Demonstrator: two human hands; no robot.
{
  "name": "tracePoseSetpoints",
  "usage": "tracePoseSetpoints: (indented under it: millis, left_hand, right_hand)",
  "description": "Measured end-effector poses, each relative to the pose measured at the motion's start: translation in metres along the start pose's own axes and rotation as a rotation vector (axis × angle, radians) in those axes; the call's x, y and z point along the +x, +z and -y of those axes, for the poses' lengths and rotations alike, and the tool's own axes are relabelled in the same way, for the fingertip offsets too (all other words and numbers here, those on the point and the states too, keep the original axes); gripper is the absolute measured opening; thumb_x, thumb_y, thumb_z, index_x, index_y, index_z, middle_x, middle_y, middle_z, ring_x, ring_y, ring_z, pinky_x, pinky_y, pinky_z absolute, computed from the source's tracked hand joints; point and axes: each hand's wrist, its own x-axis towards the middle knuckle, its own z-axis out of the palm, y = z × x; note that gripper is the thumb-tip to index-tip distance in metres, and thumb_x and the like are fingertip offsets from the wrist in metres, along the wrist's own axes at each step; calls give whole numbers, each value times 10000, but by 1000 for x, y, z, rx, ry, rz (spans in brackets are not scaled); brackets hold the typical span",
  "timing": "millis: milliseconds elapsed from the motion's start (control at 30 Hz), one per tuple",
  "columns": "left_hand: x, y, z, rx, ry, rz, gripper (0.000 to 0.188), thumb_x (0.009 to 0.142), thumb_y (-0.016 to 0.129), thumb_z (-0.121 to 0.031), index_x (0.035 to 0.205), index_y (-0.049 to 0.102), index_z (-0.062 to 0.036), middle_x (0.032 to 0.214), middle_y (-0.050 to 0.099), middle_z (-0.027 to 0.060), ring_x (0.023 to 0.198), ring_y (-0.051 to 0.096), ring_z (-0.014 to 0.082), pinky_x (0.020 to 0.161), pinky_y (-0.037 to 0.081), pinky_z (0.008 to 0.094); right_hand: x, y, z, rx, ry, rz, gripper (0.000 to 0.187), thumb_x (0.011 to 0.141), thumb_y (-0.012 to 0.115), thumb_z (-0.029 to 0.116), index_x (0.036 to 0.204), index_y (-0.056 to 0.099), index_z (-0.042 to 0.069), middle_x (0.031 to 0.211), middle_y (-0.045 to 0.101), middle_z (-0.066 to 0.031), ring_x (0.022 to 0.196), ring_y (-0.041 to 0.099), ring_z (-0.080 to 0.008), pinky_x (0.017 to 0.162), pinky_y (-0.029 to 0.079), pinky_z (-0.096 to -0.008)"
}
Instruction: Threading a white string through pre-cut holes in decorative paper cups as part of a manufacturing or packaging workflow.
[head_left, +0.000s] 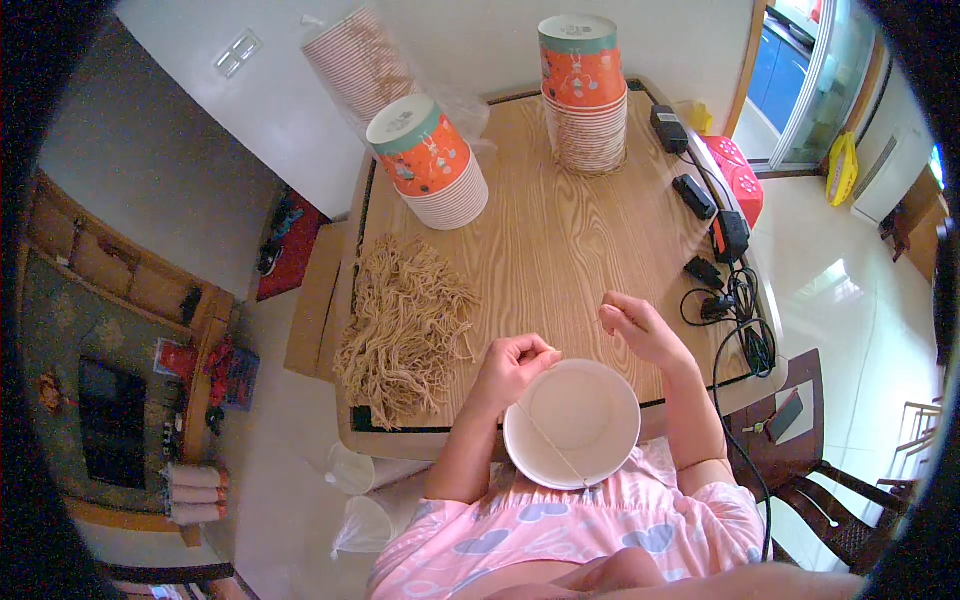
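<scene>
A white paper bucket (575, 410) rests at my lap by the table's near edge, its open mouth facing up. A thin tan string (550, 440) slants across the mouth, from beside my left hand to the near rim. My left hand (515, 370) is closed at the far left rim, thumb and fingertips pressed together; what they pinch is too small to make out. My right hand (643, 330) is raised beyond the right rim, apart from the bucket. Its fingers are curled into a pinch, and anything between them is hidden. Left of my hands lies a heap of tan strings (405, 330).
Upside-down stacks of orange and green paper buckets, one left (425, 160) and one right (580, 90), stand on the wooden table (520, 260). Behind is a bagged stack (360, 60). Black adapters (730, 235) and coiled cables (745, 320) line the right edge. A chair (840, 510) stands at the lower right.
</scene>
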Motion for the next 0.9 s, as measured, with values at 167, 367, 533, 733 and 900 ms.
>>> tracePoseSetpoints:
  millis: [167, 367, 533, 733, 900]
  left_hand:
    - [-2, -1, -2, -17, 11, -3, 90, 805, 642, -88, 761, 631, -10, 625, 584, -25, 555, 509, 17, 488, 403, 178]
    - [-1, 0, -2, -21, 6, -3, 95, 806, 641, -88, 754, 626, -10, 617, 573, -33, 547, 496, 10, 479, 392, 174]
    - [-2, 2, -5, -19, -1, -4, 104, 806, 643, -89, 741, 621, -11, 607, 558, -44, 535, 476, 3, 468, 378, 171]
    - [-1, 0, -1, -10, -5, -6, 101, 804, 642, -88, 738, 621, -14, 604, 555, -46, 531, 468, 3, 470, 374, 171]
    - [-1, -1, -2, -28, -13, -4, 99, 803, 641, -89, 742, 623, -14, 602, 551, -49, 534, 466, 4, 481, 378, 172]
  right_hand:
    - [-2, 0, 3, 153, -19, 1, 171, 912, 473, 125, 772, 498, 31, 708, 454, 23, 654, 402, -61, 588, 361, -208]
    - [-3, -2, 7, 31, 1, -67, 167, 896, 500, 126, 760, 524, 33, 672, 440, 41, 616, 381, -48, 554, 333, -199]
    - [-3, -1, -2, 29, 26, -126, 281, 913, 506, 224, 706, 480, 35, 613, 366, 48, 589, 334, -59, 493, 296, -235]
    - [-3, -2, 0, 30, 94, -137, 273, 938, 433, 203, 715, 431, 45, 656, 396, 33, 619, 354, -65, 570, 325, -216]
    - [-7, -9, 1, 108, -47, -66, 141, 915, 457, 109, 801, 456, 27, 742, 453, -4, 678, 408, -80, 610, 358, -226]
